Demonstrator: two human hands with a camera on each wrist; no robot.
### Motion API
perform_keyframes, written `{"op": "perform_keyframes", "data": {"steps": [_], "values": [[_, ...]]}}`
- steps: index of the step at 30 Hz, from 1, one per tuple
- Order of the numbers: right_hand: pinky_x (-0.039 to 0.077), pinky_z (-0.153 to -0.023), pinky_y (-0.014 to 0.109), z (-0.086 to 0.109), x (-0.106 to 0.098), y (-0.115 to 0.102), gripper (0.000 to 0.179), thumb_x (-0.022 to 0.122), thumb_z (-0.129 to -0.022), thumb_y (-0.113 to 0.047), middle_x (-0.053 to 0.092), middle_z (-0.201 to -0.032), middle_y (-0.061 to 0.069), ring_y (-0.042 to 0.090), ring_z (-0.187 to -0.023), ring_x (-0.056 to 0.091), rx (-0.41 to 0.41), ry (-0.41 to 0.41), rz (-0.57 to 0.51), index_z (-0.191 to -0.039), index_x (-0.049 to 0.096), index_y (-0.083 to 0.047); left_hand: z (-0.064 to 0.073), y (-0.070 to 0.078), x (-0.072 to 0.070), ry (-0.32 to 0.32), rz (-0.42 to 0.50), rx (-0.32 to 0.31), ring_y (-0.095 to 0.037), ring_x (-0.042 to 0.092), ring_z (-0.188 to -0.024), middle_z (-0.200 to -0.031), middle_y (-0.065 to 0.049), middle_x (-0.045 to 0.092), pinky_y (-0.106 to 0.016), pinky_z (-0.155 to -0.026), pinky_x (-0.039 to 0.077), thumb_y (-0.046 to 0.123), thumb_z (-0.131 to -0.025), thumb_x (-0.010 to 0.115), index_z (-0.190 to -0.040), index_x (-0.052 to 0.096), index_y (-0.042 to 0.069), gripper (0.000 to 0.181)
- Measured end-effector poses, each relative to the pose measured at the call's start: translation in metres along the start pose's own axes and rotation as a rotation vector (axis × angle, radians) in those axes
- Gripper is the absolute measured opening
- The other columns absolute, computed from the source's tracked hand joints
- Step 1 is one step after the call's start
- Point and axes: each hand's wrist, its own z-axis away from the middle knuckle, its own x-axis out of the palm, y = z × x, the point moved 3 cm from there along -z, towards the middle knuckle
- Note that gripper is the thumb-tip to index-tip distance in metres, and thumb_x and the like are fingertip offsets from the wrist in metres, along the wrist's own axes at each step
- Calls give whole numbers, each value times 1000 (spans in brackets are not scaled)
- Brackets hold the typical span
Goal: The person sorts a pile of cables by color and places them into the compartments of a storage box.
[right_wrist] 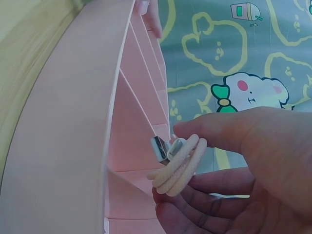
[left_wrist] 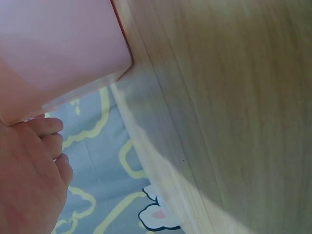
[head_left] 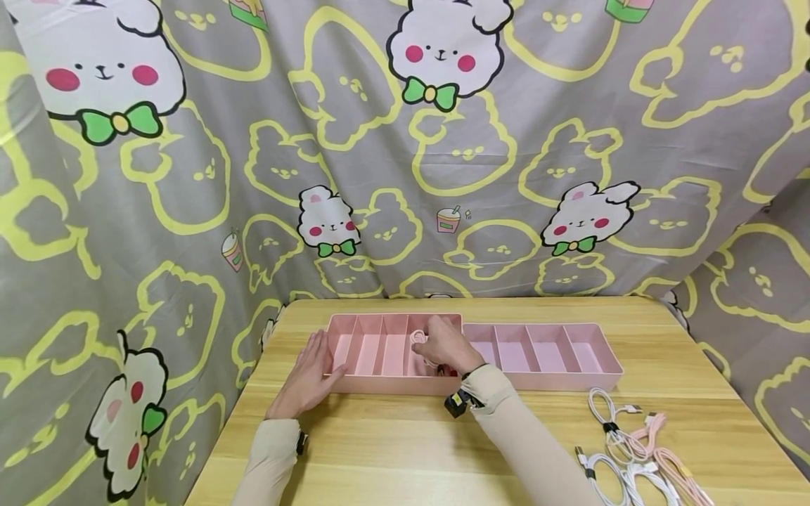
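A coiled pale USB cable [right_wrist: 180, 168] with a metal plug is pinched between the thumb and fingers of my right hand [head_left: 448, 344]. That hand is over the right-hand part of the pink divided box [head_left: 399, 385]; in the right wrist view the cable is near the box's dividers. Against the box's left end rests my left hand [head_left: 309, 374], its fingers along the end wall and its thumb by the front rim. The left wrist view shows part of this hand [left_wrist: 31, 175] beside the box's wall [left_wrist: 63, 44].
A lilac divided box [head_left: 557, 381] stands to the right of the pink one. Several coiled white and pink cables [head_left: 633, 450] lie on the wooden table [head_left: 392, 450] at the front right. A patterned grey curtain [head_left: 380, 161] hangs behind and at the sides.
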Motion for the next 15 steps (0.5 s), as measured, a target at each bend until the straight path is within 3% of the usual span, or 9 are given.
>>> {"op": "perform_keyframes", "data": {"steps": [15], "values": [[35,-41,20,-3,5,1,36,76,-89,-16,48,-49,-7,6,-38,47,-6,12,-2,-61,53,-10,2,4,-3,2,14,6,-44,12,-161,-172,-27,14,-60,-130,15,55,-101,55,-162,14,-9,97]]}}
